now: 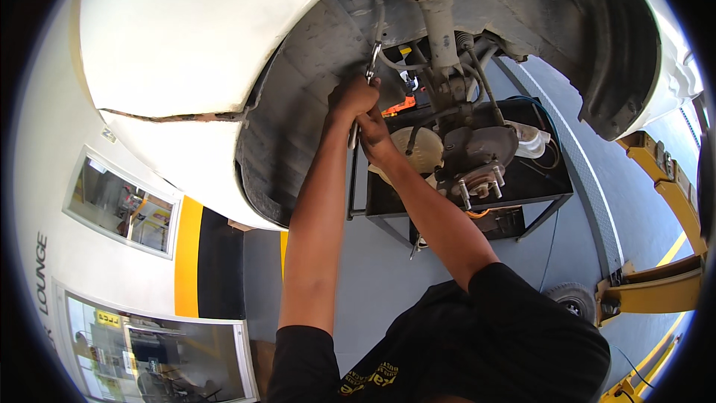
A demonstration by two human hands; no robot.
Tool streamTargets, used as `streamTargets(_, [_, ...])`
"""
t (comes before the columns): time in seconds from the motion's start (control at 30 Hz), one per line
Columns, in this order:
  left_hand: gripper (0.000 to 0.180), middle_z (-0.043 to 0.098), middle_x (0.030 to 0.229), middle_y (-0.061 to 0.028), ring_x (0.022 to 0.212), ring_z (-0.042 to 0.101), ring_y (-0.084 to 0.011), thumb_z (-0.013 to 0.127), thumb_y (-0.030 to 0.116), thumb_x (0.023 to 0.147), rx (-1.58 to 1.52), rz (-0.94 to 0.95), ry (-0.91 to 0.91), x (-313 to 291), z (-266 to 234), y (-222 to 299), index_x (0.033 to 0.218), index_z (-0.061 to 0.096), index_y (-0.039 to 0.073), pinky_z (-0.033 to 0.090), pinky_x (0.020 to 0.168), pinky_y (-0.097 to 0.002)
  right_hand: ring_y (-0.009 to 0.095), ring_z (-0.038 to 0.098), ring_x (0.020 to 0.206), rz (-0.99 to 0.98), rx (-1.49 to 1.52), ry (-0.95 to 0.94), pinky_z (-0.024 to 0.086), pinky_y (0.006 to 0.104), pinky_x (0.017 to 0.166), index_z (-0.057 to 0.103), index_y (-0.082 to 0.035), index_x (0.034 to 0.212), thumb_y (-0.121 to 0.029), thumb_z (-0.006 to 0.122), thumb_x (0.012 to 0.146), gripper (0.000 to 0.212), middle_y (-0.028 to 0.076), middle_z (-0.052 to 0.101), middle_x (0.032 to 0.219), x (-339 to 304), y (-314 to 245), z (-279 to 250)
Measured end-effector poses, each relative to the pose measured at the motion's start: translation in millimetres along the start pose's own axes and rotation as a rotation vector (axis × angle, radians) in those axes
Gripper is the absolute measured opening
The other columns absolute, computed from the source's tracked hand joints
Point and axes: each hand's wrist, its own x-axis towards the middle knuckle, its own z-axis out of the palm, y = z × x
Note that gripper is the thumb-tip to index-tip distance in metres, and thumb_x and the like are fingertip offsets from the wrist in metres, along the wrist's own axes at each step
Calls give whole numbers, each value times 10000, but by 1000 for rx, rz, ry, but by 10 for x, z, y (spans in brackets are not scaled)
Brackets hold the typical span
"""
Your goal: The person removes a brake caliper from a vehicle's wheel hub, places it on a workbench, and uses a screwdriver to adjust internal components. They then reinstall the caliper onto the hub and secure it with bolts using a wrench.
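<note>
Inside the wheel well of a raised white car, my left hand [353, 97] is closed round a long silver hand tool [371, 63]. The tool's bright head touches or lies close to the brake hose [380, 24] by the dark liner; its exact kind is hard to make out. My right hand [375, 134], also closed, grips just below the left, where the tool's lower end [353, 136] sticks out. Right of my hands are the strut [438, 26] and the bare wheel hub [479, 179] with its studs.
A black wheeled cart [541, 192] stands under the hub, bearing a pale round basin [418, 151] and a clear plastic container [529, 139]. Yellow lift arms [660, 291] and a tire [570, 300] are at right. The white fender [179, 37] edges the well at left.
</note>
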Motion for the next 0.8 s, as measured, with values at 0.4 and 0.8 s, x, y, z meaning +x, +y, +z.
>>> streamTargets(0.4, [503, 731, 1273, -250, 1202, 697, -459, 617, 480, 1044, 90, 69, 71, 108, 73, -103, 1261, 705, 34, 544, 1025, -546, 386, 674, 1168, -170, -470, 479, 507, 462, 980, 684, 47, 1128, -198, 771, 892, 352, 241, 703, 1222, -40, 114, 615])
streamTargets(0.8, [528, 777, 1130, -246, 1085, 746, -463, 663, 540, 1001, 40, -36, 304, -27, 221, 51, 1090, 781, 33, 590, 941, -552, 468, 689, 1114, -330, -785, 611, 525, 532, 945, 669, 21, 1180, -266, 721, 966, 362, 264, 708, 1196, 350, 623, 115])
